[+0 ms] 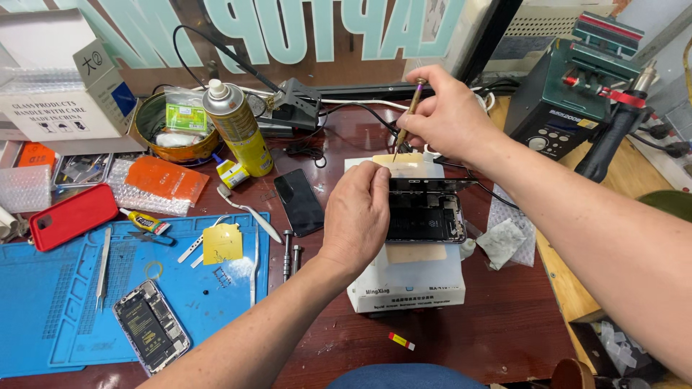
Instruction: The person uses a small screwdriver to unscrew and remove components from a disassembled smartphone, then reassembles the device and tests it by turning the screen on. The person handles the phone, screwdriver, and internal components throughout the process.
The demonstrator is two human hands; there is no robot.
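An opened phone (pixel 425 216) lies on a white heating pad box (pixel 407 284), its inner parts showing. My left hand (pixel 357 216) rests on the phone's left end, fingers curled over its edge. My right hand (pixel 447 115) is above and behind it, pinching a thin screwdriver (pixel 406 122) whose tip points down at the phone's raised screen edge (pixel 418 184).
A blue work mat (pixel 65 302) on the left holds another opened phone (pixel 150 325), tweezers (pixel 103 266) and a yellow tag (pixel 222 243). A black phone (pixel 298 202), a yellow spray can (pixel 238 126), a red case (pixel 72 215) and a green soldering station (pixel 569 94) stand around.
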